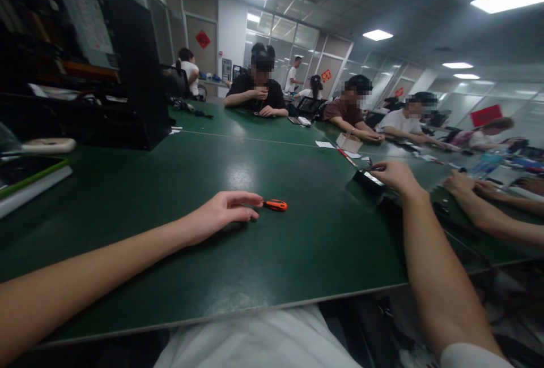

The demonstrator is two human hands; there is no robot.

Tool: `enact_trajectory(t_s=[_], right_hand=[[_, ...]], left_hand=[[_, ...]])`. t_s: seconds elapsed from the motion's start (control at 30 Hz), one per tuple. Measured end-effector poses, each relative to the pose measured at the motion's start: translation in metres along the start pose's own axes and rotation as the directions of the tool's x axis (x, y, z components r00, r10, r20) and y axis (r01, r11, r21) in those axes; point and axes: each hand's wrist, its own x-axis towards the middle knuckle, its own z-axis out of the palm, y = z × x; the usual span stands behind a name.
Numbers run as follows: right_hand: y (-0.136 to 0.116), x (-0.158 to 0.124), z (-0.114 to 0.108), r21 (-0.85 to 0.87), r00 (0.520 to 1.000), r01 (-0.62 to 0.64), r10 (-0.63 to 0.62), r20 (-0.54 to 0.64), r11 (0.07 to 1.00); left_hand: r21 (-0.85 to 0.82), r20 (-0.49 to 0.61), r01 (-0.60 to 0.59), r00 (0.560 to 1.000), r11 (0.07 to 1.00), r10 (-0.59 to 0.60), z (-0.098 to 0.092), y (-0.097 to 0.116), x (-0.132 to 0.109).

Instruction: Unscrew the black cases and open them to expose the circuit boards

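My left hand rests over the green table, palm side down. Its fingers are stretched out, with a gap between thumb and forefinger. Just beyond the fingertips lies a small screwdriver with an orange and black handle; whether they touch it I cannot tell. Farther right, my right hand reaches to a small black box with a bright, pale top or inside. The fingers of this hand are pinched together at the box. A small dark piece shows at their tips, too blurred to name.
A large black open-sided case stands at the left, near a green-edged tray. Beyond the black box are a small cardboard box and white paper. A neighbour's hands are at the right; other people sit across the table.
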Motion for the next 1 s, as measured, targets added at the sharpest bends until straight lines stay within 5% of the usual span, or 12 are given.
enact_trajectory(t_s=[0.13,0.37,1.0], right_hand=[[0.007,0.008,0.012,-0.021,0.983,-0.097,0.099,0.152,0.995],[0.007,0.015,0.017,-0.050,0.979,-0.104,0.111,0.170,0.993],[0.018,0.042,0.042,-0.175,0.975,0.118,-0.080,0.208,0.977]], left_hand=[[0.004,0.016,-0.005,1.000,1.000,0.005,-0.001,0.000,-0.001],[0.017,0.027,-0.011,1.000,1.000,0.011,0.000,0.002,-0.001],[0.049,0.024,0.009,1.000,0.999,-0.010,0.002,0.005,-0.001]])
